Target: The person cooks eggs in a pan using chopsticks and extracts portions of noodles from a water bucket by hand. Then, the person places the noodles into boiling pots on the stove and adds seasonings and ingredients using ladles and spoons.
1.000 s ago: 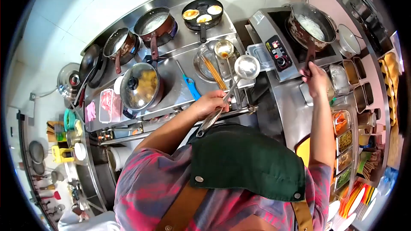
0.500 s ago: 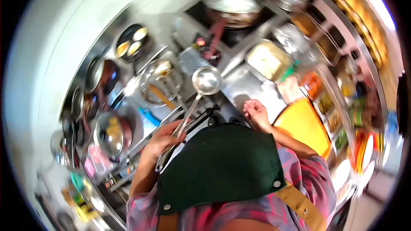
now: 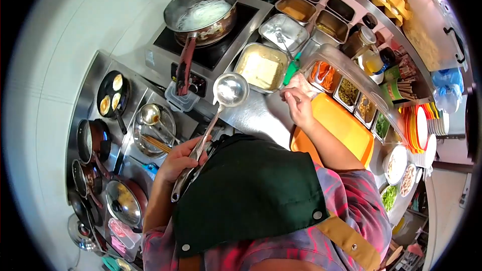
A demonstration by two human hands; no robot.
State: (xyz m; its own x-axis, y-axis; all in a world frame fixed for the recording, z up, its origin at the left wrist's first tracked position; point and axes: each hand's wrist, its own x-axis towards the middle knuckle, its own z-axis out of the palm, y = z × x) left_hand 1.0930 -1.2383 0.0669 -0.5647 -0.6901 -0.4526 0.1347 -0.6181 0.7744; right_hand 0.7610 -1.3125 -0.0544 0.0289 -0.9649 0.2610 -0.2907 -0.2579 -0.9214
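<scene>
My left hand (image 3: 183, 159) is closed round the long handle of a metal ladle (image 3: 231, 89). The ladle's bowl points away from me, over the counter edge and below the cooktop. My right hand (image 3: 299, 106) hovers above the steel counter with its fingers curled together; whatever they may hold is hidden. Just beyond its fingertips is a green handle (image 3: 292, 69), beside a square metal pan (image 3: 260, 79) of pale yellow contents. A pot (image 3: 231, 20) with white noodles in liquid stands on the cooktop (image 3: 203, 56). Under my right forearm lies an orange tray (image 3: 329, 129).
Toppings in metal containers (image 3: 346, 94) line the right side under a clear cover (image 3: 369, 78). At left are a pan of eggs (image 3: 114, 93), a bowl with another ladle (image 3: 150, 115) and a lidded pot (image 3: 125, 201). Bowls (image 3: 395, 164) stand at lower right.
The view has turned and sharpened, so the cooktop sits further left. My right hand has moved forward, closer to the green handle. The ladle stays in my left hand.
</scene>
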